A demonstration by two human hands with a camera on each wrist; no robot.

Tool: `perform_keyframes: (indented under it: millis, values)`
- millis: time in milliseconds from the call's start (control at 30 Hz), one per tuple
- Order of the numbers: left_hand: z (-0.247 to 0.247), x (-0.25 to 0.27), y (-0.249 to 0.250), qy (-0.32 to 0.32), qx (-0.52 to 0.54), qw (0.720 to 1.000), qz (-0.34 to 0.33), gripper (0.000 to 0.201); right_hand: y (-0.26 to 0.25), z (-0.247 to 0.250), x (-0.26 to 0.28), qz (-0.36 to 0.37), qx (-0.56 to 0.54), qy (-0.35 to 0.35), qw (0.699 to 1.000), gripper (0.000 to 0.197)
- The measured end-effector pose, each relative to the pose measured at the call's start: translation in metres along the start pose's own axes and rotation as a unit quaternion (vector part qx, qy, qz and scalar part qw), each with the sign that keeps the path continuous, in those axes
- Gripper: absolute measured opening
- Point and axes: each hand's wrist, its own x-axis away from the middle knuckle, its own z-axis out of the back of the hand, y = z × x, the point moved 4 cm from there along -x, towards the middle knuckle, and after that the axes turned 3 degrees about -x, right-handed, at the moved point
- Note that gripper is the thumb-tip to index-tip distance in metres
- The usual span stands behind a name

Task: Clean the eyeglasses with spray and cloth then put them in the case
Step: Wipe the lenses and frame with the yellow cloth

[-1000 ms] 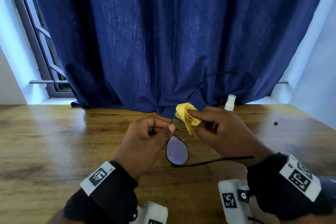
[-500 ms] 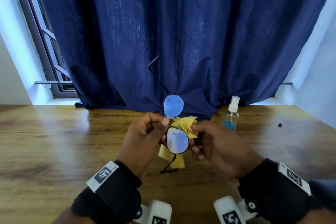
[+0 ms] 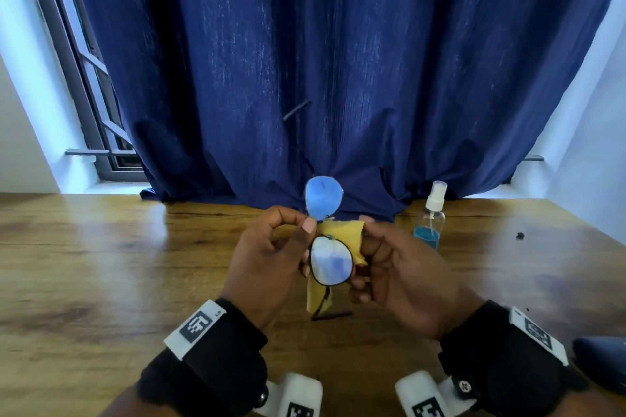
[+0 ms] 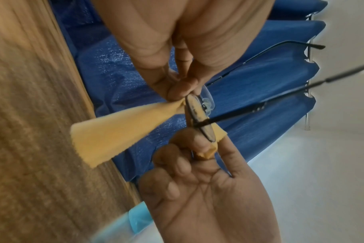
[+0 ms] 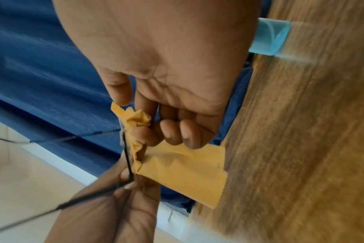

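Observation:
The black-rimmed eyeglasses (image 3: 331, 262) are held on end above the wooden table (image 3: 101, 264), one lens above the other. My left hand (image 3: 303, 230) pinches them at the bridge between thumb and fingers. My right hand (image 3: 364, 247) holds the yellow cloth (image 3: 342, 235) against the back of the lower lens, and a corner of the cloth hangs down. In the left wrist view the cloth (image 4: 119, 129) fans out from the frame (image 4: 199, 121). In the right wrist view my right fingers (image 5: 156, 131) bunch the cloth (image 5: 183, 171) onto the rim (image 5: 127, 156).
A clear spray bottle (image 3: 430, 223) with blue liquid and a white nozzle stands just right of my hands. A dark blue rounded object (image 3: 599, 359), possibly the case, lies at the table's near right edge. A blue curtain (image 3: 338, 78) hangs behind. A small dark speck (image 3: 520, 235) lies far right.
The glasses have swung from flat to standing on end. My right hand moved the cloth from the far lens to behind the near lens. Over the last half second little has shifted.

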Motion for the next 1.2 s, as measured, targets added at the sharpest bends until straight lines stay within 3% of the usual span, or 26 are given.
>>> perform_keyframes:
  millis: [467,567,667,867,933,1100,1200]
  values:
    - [-0.001,0.003,-0.003,-0.014,-0.016,1.000,0.015,0.013,-0.006,0.005,0.000,0.015,-0.026,0.028,0.999,0.048]
    - [-0.002,0.003,-0.003,-0.036,-0.017,0.999,0.018,0.017,-0.012,0.016,0.000,0.027,-0.037,0.073,0.996,0.051]
    - [-0.007,0.006,-0.001,-0.069,-0.047,0.996,0.011,0.016,-0.014,0.023,-0.001,0.035,-0.050,0.073,0.995,0.051]
    - [-0.013,0.010,0.002,-0.091,-0.079,0.992,-0.022,0.015,-0.001,0.012,-0.005,0.019,-0.002,-0.044,0.999,0.097]
    - [-0.012,0.010,0.003,-0.079,-0.079,0.994,-0.020,0.015,-0.004,0.014,-0.005,0.024,0.009,-0.033,0.999,0.103]
    - [-0.010,0.010,0.009,-0.080,-0.093,0.992,-0.037,0.013,-0.022,0.017,0.000,0.090,-0.065,-0.007,0.994,0.081]
    - [-0.005,0.007,0.010,-0.066,-0.094,0.993,-0.039,0.012,-0.012,0.009,0.000,0.064,-0.005,-0.012,0.998,0.084]
